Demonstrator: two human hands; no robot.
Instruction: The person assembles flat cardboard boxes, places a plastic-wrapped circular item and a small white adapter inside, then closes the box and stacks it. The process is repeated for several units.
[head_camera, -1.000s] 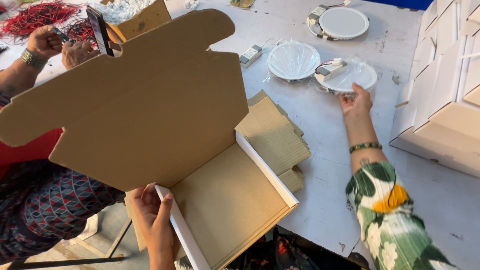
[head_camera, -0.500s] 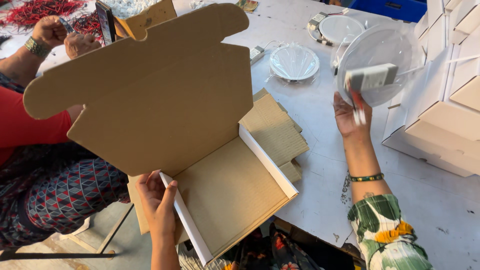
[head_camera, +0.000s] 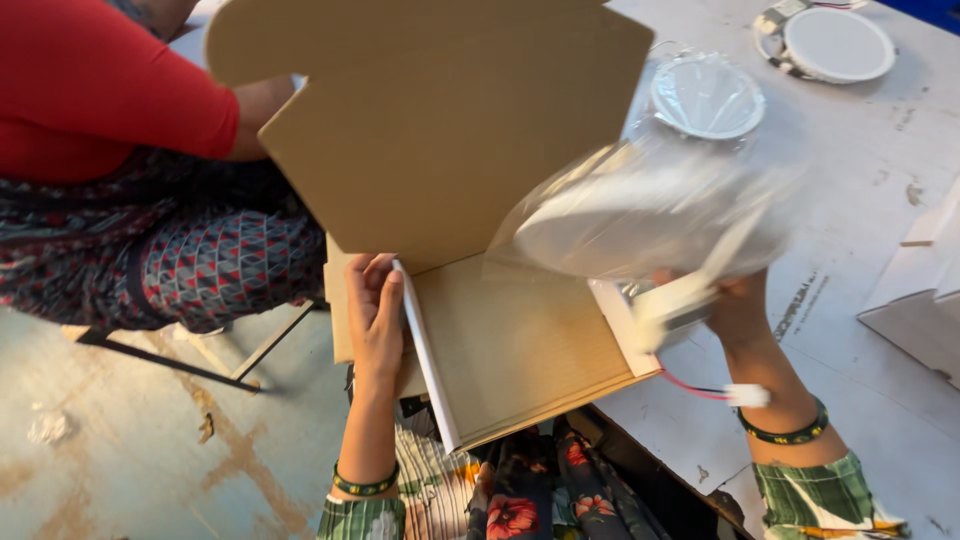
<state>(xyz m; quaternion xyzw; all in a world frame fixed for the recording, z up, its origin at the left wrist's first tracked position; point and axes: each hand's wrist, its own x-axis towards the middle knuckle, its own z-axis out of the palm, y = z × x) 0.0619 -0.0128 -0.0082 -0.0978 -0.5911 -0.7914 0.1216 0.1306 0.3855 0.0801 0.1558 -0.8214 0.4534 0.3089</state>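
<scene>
The left hand (head_camera: 375, 315) grips the near left wall of an open cardboard box (head_camera: 500, 340), fingers laid along the white edge and thumb tucked outside it. The box hangs off the near edge of the counter (head_camera: 880, 200), above the person's lap, its tall brown lid (head_camera: 430, 120) standing upright behind the tray.

The right hand (head_camera: 735, 305) is closed on a round white lamp (head_camera: 640, 225) wrapped in a clear plastic bag, holding it from below just over the right wall of the box; the lamp is blurred and tilted. A small white block (head_camera: 665, 305) with a red wire (head_camera: 690, 388) and white plug dangles by the wrist, near a green bangle (head_camera: 790, 435).

Further out on the counter, a second bagged lamp (head_camera: 708, 95) lies behind the held one, and a bare white lamp (head_camera: 832, 45) sits toward the far right corner. White cartons (head_camera: 915, 300) stand at the right edge. On the left, beyond the lid, another person in a red sleeve (head_camera: 110, 90) sits on a chair.
</scene>
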